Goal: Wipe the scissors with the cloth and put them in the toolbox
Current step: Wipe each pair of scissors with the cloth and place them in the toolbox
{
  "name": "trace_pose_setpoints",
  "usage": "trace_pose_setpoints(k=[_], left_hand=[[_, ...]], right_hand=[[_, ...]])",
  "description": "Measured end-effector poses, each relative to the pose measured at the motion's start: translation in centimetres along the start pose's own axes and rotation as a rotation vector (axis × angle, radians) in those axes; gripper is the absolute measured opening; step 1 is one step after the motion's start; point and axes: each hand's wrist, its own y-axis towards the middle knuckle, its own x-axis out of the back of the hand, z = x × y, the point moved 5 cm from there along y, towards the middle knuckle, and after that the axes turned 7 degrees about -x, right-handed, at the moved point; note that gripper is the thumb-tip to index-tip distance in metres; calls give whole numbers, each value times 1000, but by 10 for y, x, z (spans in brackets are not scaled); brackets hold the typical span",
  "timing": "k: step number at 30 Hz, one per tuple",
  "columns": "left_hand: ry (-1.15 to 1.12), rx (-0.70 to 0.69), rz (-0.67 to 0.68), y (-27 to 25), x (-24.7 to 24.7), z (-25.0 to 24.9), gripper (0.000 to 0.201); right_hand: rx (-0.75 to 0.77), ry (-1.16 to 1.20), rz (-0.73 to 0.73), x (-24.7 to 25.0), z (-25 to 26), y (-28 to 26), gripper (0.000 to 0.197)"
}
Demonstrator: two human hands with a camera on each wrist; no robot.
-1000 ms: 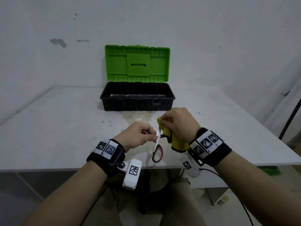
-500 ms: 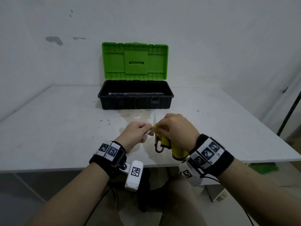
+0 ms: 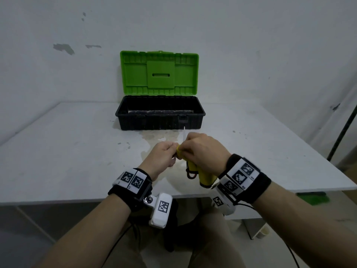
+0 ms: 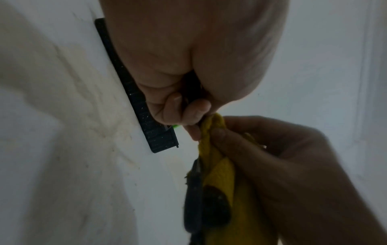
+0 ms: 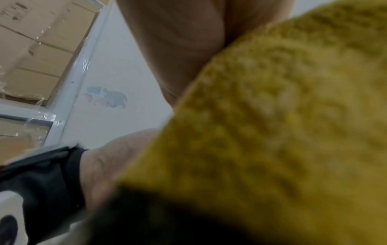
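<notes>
Above the table's front middle, my left hand (image 3: pixel 164 155) pinches one part of the scissors (image 3: pixel 191 174); how the fingers lie on it is mostly hidden. Their thin blade tip points up toward the toolbox and a dark, red-edged handle loop hangs below. My right hand (image 3: pixel 201 151) grips the yellow cloth (image 3: pixel 205 177) bunched around the scissors' middle. In the left wrist view the left hand (image 4: pixel 184 114) meets the cloth (image 4: pixel 220 174), with the scissors (image 4: pixel 193 190) beside it. The cloth (image 5: pixel 272 132) fills the right wrist view. The toolbox (image 3: pixel 160 120) stands open behind, its green lid (image 3: pixel 159 72) upright.
The white table (image 3: pixel 67 151) has a yellowish stain (image 3: pixel 160 136) between my hands and the toolbox. A dark pole (image 3: pixel 342 132) leans at the right edge. Something green (image 3: pixel 313 198) lies on the floor beyond the table's right front corner. Cardboard boxes (image 5: pixel 31 58) show in the right wrist view.
The scissors have swung from hanging handle-down to blade tip up. The right hand with the cloth has slid down the blade toward the handles. Both hands moved slightly forward.
</notes>
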Motion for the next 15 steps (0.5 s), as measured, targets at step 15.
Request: trace_pose_setpoints(k=[15], left_hand=[[-14,92,-77,-2,8,20,32]], right_hand=[[-95,-52,47,-3,-22,-1,25]])
